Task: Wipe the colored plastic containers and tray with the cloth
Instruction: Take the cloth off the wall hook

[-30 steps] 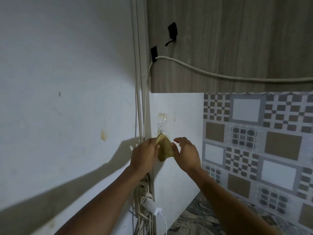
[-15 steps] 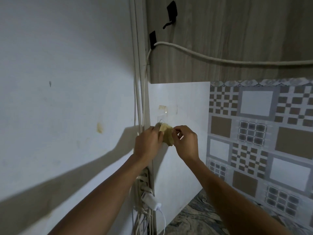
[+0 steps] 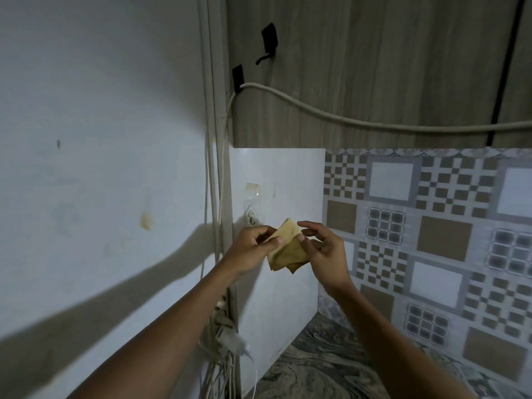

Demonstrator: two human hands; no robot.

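Observation:
A small yellow-brown cloth (image 3: 288, 249) hangs folded in the air in front of the white wall panel. My left hand (image 3: 250, 251) pinches its upper left edge between thumb and fingers. My right hand (image 3: 322, 251) is beside it on the right, thumb against the cloth's right edge and the other fingers loosely curved above it. A clear adhesive wall hook (image 3: 251, 218) sits just above my left hand, bare. No colored containers or tray are in view.
A white wall fills the left side. A cable bundle and a power strip with a charger (image 3: 227, 335) run down the corner. A wooden cabinet (image 3: 374, 67) with black hooks and a white cable hangs above. Patterned tiles (image 3: 431, 240) line the right wall over a marbled counter (image 3: 331, 367).
The cloth was up at the wall hook between both hands. It is now off the hook and lower, unfolded a little, and my hands have drawn apart and toward me.

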